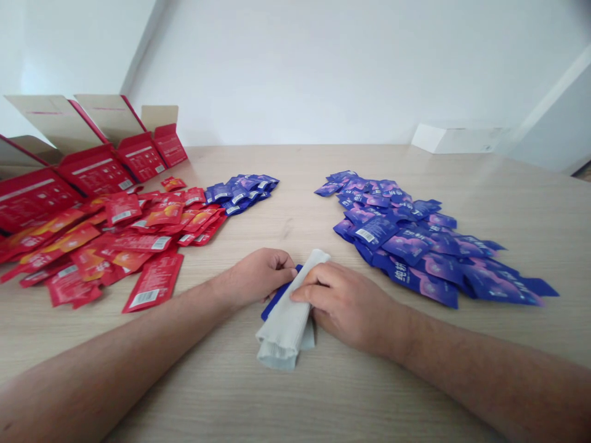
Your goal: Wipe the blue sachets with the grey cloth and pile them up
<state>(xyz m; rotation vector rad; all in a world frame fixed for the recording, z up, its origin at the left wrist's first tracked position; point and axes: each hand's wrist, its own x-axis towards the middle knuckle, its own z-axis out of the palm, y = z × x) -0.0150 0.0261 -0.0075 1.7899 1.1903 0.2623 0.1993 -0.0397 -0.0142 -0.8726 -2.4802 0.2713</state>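
Note:
In the middle of the table, my right hand (346, 304) pinches a folded, ribbed whitish cloth (289, 320) that hangs towards me in a tube-like bundle. Beside it, my left hand (265, 274) is closed with fingertips on a blue packet (277, 301). The packet lies partly behind the cloth, so much of it is hidden. To the right spreads a pile of blue-purple packets (410, 240). On the left side lies a heap of red-orange packets (124, 234), with one red packet (154, 283) close to my left forearm.
A smaller pile of blue packets (240, 192) touches the far end of the red heap. Several red cartons (92, 169) stand with open flaps along the left edge. A white box (455, 139) sits at the back right, against the wall (323, 74).

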